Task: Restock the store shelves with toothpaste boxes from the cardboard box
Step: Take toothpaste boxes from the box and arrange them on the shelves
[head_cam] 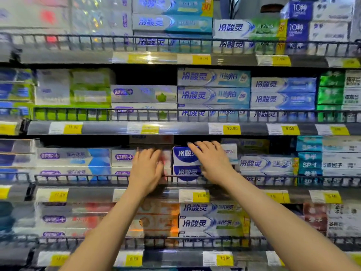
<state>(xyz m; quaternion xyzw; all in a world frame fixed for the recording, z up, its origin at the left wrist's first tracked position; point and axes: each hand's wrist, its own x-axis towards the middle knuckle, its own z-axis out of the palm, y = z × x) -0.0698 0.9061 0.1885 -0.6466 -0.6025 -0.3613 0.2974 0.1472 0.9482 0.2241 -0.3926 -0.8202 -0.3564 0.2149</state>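
Observation:
Both my arms reach up to the third shelf from the top. My left hand lies flat against a white toothpaste box with a purple logo and a red patch, fingers spread over its right half. My right hand rests across a white and dark blue toothpaste box that sits on top of a matching box. Whether either hand grips its box or only presses on it is not clear. The cardboard box is not in view.
Four shelves full of stacked toothpaste boxes fill the view, each with a black wire rail along its front and yellow price tags below. A dark gap opens above the boxes on the second shelf.

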